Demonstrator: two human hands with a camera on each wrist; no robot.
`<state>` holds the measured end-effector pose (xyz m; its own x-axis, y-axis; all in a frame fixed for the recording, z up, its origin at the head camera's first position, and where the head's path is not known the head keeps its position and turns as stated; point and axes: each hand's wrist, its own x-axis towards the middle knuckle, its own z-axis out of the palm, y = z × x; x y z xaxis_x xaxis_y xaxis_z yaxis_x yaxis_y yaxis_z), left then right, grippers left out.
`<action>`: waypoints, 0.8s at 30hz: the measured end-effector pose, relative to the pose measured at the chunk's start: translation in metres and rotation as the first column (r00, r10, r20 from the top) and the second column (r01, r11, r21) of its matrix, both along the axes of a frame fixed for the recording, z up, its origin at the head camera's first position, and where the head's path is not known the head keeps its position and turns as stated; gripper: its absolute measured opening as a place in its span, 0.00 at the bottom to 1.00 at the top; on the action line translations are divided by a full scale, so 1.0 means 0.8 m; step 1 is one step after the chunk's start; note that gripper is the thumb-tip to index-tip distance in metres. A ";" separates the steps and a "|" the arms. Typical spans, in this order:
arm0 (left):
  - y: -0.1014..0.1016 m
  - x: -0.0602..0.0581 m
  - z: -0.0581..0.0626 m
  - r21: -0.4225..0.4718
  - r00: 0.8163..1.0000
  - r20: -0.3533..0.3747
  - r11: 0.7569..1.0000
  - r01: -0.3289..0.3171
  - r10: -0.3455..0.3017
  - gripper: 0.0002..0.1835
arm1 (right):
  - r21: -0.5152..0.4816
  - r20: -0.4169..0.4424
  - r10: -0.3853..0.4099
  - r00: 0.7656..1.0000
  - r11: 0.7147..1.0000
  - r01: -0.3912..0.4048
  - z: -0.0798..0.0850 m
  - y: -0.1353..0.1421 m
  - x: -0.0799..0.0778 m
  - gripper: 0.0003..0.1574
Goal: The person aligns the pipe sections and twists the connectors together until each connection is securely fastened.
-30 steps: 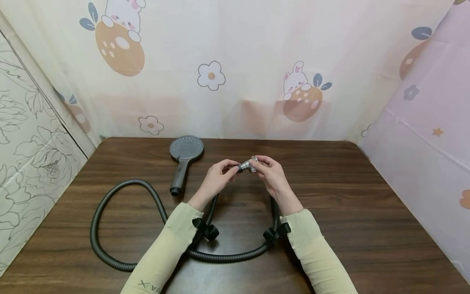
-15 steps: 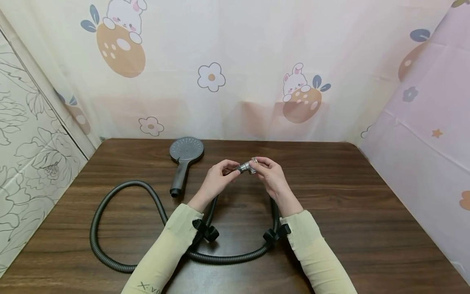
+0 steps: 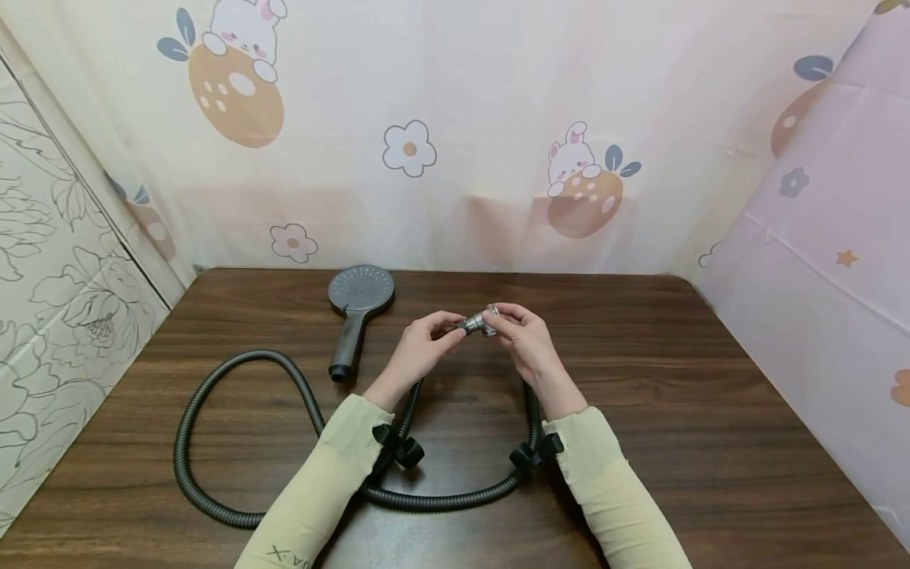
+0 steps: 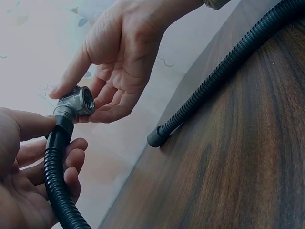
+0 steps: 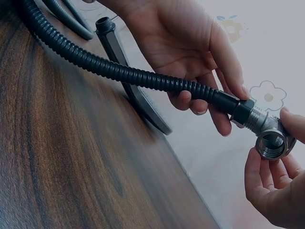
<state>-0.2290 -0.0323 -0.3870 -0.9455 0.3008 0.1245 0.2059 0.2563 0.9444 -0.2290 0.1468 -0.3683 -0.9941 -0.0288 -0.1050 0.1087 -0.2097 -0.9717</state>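
Note:
My left hand (image 3: 415, 352) pinches the hexagonal nut (image 5: 244, 112) at one end of the black ribbed shower hose (image 5: 138, 76), thumb on one side and fingers curled below. My right hand (image 3: 528, 340) grips a silver threaded metal elbow fitting (image 4: 71, 102) between thumb and fingertips. In both wrist views the nut sits at the fitting's threaded neck, with some thread showing. The fitting's round opening, threaded inside, faces sideways. Both hands are raised over the table's far half. From the left hand the hose hangs down to the table.
A grey shower head (image 3: 361, 291) lies near the back edge of the brown wooden table (image 3: 675, 395), handle towards me. The hose loops across the table's left and front. Its other end (image 4: 155, 138) shows in the left wrist view. A printed curtain (image 3: 483, 95) hangs behind.
My left thumb and fingers shift slightly along the nut towards the fitting. The right hand keeps its hold, and the shower head and hose loops stay where they are.

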 end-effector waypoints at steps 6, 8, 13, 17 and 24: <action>0.001 0.004 0.008 0.012 1.000 0.023 1.000 -0.005 0.005 0.15 | 0.006 0.008 -0.003 1.000 1.000 0.003 0.001 0.000 0.001 0.20; 0.001 0.004 0.009 0.024 1.000 0.019 1.000 -0.010 0.010 0.15 | 0.005 0.008 -0.003 1.000 1.000 0.003 0.001 0.000 0.001 0.20; 0.001 -0.001 0.001 0.048 1.000 -0.019 0.999 -0.017 0.018 0.14 | 0.007 0.006 -0.006 1.000 1.000 0.006 0.001 0.000 0.000 0.20; 0.000 -0.002 0.000 0.061 0.999 -0.036 0.998 -0.011 0.013 0.13 | 0.014 0.009 -0.005 1.000 1.000 0.005 0.001 0.000 0.000 0.22; 0.000 -0.001 0.001 -0.004 1.000 -0.006 1.000 -0.020 0.020 0.17 | 0.026 0.015 -0.005 1.000 1.000 0.004 0.002 0.000 0.000 0.21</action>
